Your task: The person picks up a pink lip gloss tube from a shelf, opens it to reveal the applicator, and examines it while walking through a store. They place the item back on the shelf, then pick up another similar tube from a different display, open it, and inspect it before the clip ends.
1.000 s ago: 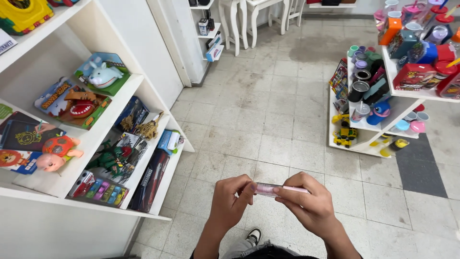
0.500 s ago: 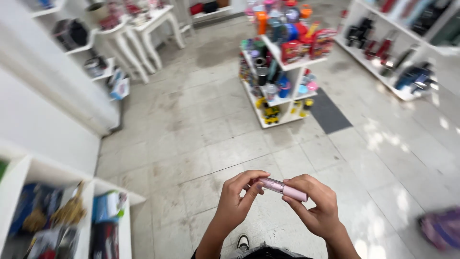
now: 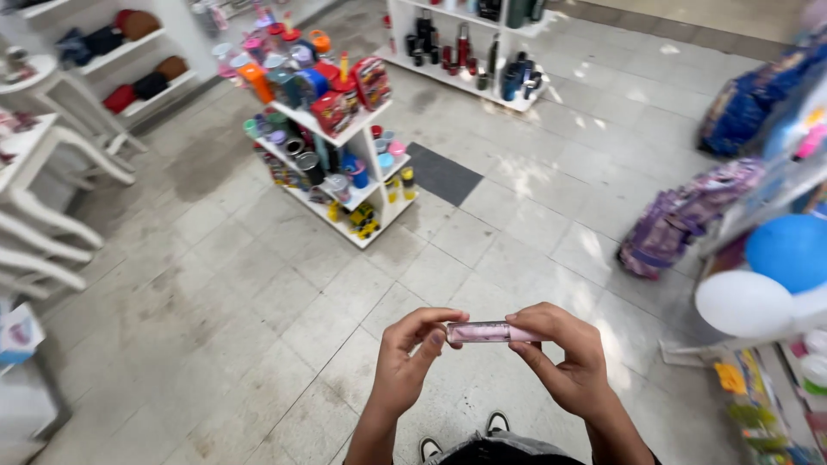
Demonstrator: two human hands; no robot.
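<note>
Pink tube [image 3: 484, 332], small, slim and partly see-through, is being held level in front of the body, above the tiled floor [image 3: 258, 293]. It is being pinched at one end by the thumb and forefinger of the left hand [image 3: 412, 353], whose other fingers are being kept curled in beneath. The other end is being gripped by the right hand [image 3: 564, 357], with the thumb laid along the tube's top and the fingers folded under it, so both hands are being kept closed on the same thing. The tips of dark shoes [image 3: 465, 435] are being shown just below the wrists at the bottom edge.

Well apart from the hands, a white display stand [image 3: 340, 146] is being shown in the middle of the floor, its tiers being filled with cups, tins and small coloured goods. A dark mat [image 3: 444, 172] is being seen just beside it on the tiles. Farther back, bottles are being displayed on a white shelf unit [image 3: 469, 52]. At the left edge, white curved furniture [image 3: 52, 198] is being seen, with caps on shelving behind it. On the right, a purple backpack [image 3: 680, 220] is being hung from a rack, and a blue balloon [image 3: 788, 250] and a white balloon [image 3: 743, 303] are being seen touching each other near it.
</note>
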